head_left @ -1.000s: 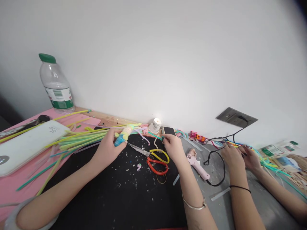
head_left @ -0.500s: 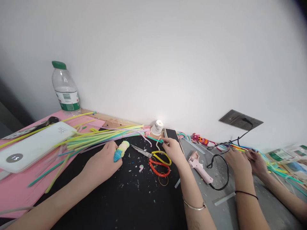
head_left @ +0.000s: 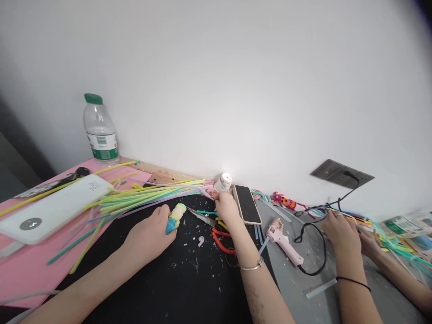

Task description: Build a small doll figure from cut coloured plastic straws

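My left hand (head_left: 148,235) rests on the black mat (head_left: 175,283) and grips a small roll wound in blue and yellow (head_left: 175,217). My right hand (head_left: 227,208) is further back, its fingertips pinched right beside a small lit candle (head_left: 224,181) and the ends of a bundle of coloured straws (head_left: 145,193). A short teal straw (head_left: 204,211) sticks out leftward from under this hand. Scissors (head_left: 201,217) with yellow and red handles lie between my hands, partly hidden by my right wrist.
A phone (head_left: 247,203) and a pink glue gun (head_left: 283,238) with a black cord (head_left: 313,245) lie to the right. Another person's hands (head_left: 340,229) work among straws there. A bottle (head_left: 100,130) and white power bank (head_left: 54,207) sit at the left.
My right hand moved left and back, from beside the phone to the candle, taking the teal straw along. My left hand lowered the roll to the mat. The view shifted left.
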Demonstrator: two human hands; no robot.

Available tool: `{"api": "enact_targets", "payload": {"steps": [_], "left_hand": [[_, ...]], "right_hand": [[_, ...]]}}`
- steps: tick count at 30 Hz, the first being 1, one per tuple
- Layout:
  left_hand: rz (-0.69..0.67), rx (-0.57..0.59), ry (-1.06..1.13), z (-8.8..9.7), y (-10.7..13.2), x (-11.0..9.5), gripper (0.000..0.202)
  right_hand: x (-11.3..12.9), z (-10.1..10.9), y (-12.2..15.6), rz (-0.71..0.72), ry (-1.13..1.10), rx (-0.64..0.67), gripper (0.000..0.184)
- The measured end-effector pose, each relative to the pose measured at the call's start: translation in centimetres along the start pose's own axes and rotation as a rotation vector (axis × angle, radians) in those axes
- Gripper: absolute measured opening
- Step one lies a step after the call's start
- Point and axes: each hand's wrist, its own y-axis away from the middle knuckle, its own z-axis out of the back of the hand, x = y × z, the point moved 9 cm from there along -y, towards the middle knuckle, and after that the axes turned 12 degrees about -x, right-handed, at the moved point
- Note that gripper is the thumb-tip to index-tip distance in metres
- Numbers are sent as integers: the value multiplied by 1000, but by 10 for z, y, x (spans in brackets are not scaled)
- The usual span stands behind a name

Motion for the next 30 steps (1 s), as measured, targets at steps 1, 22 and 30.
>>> {"api": "enact_targets", "payload": {"steps": [1, 22, 30], "left_hand": [[-6, -11, 6, 1, -1, 0, 12], [103, -101, 1141, 12, -32, -56, 33], [295, 43, 1531, -24, -36, -59, 31]], "right_hand": [[-4, 4, -1, -14, -20, -24, 20], [27, 38, 69, -54, -974, -177, 9], [10, 28, 68, -157, -1005, -189, 6]]}}
